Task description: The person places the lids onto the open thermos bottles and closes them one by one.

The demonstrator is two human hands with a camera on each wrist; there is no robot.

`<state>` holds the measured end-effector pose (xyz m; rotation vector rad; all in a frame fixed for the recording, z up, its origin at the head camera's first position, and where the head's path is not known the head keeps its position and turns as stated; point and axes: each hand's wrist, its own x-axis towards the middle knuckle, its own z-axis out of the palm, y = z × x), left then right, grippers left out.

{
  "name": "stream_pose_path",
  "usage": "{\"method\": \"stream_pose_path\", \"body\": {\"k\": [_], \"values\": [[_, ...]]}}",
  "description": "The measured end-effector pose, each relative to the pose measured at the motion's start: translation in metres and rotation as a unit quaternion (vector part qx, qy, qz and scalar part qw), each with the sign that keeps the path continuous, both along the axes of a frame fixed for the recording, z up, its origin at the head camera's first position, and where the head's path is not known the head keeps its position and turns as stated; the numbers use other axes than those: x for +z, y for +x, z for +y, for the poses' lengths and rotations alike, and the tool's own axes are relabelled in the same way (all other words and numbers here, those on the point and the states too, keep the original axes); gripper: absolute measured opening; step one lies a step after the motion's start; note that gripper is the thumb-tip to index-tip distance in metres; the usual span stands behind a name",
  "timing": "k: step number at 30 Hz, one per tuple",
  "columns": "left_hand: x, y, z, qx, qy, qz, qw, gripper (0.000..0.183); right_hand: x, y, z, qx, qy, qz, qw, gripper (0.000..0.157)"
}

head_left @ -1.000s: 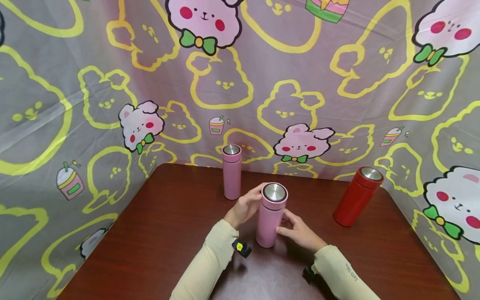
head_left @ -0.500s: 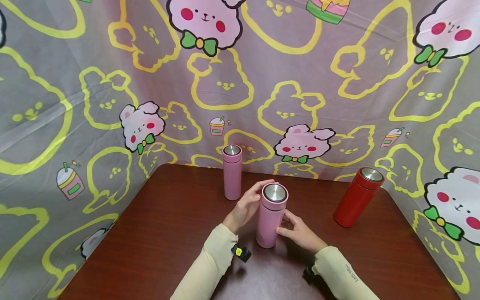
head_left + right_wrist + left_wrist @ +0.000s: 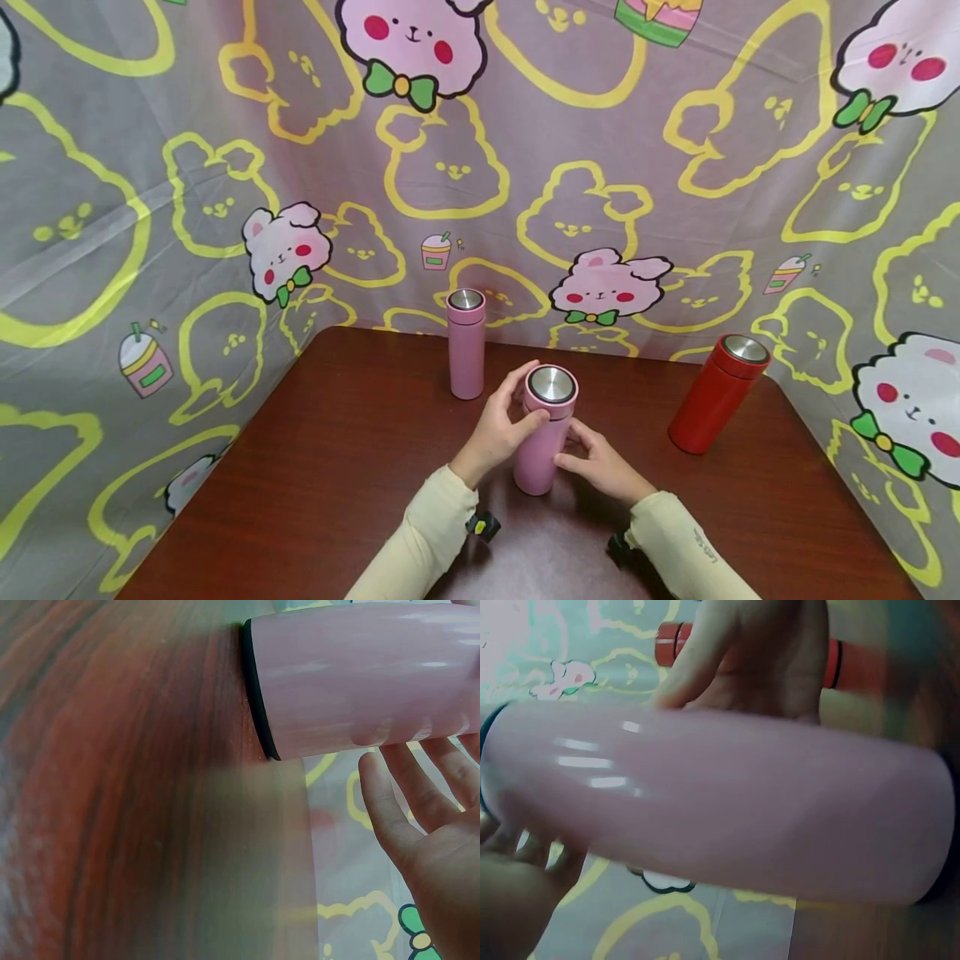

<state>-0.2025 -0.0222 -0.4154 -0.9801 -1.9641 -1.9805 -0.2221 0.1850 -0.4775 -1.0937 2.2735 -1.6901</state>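
A pink thermos flask [image 3: 536, 454] with a steel-topped lid [image 3: 552, 400] stands upright on the table in the middle of the head view. My left hand [image 3: 495, 433] holds the lid from the left, its thumb across the front and its fingers round the back. From the right, my right hand [image 3: 603, 468] grips the body, thumb in front and fingers partly hidden behind. The left wrist view shows the flask's body [image 3: 727, 810] sideways between both hands. In the right wrist view, its black base rim [image 3: 261, 697] meets the wood, and fingers [image 3: 420, 784] reach its side.
Behind and left, a second pink flask [image 3: 467, 354] stands upright. A red flask [image 3: 708, 408] stands at the right. The brown table [image 3: 315, 467] ends at a cartoon-printed cloth [image 3: 480, 158] at the back and sides.
My left hand lifted its fingers around the lid, then turned so its thumb lies across the lid's front. The right hand and the flasks stay in place.
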Motion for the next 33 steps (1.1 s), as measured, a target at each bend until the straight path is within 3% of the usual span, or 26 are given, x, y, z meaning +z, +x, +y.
{"method": "stream_pose_path", "body": {"k": [5,9,15,22,28,33], "values": [[0.008,0.012,0.007,0.049,0.008,0.007,0.9987,0.070,0.003,0.002,-0.001,-0.004,0.000,-0.001,1.000,0.050],[0.007,0.012,0.009,0.053,0.016,-0.002,0.9985,0.073,0.004,0.002,0.000,-0.003,0.001,-0.008,1.000,0.051],[0.003,0.007,0.008,0.011,0.050,-0.025,0.9984,0.079,0.004,0.002,0.000,-0.006,0.001,-0.012,1.000,0.052],[-0.023,-0.022,0.005,-0.045,0.067,-0.041,0.9959,0.079,0.000,0.002,0.000,-0.001,-0.007,-0.014,1.000,0.053],[-0.026,-0.031,0.000,-0.097,0.092,-0.047,0.9899,0.071,0.001,0.002,0.000,-0.001,-0.004,-0.017,1.000,0.055],[-0.026,-0.038,-0.002,-0.130,0.087,-0.039,0.9869,0.062,0.003,0.002,-0.001,-0.001,-0.002,-0.011,1.000,0.054]]}}
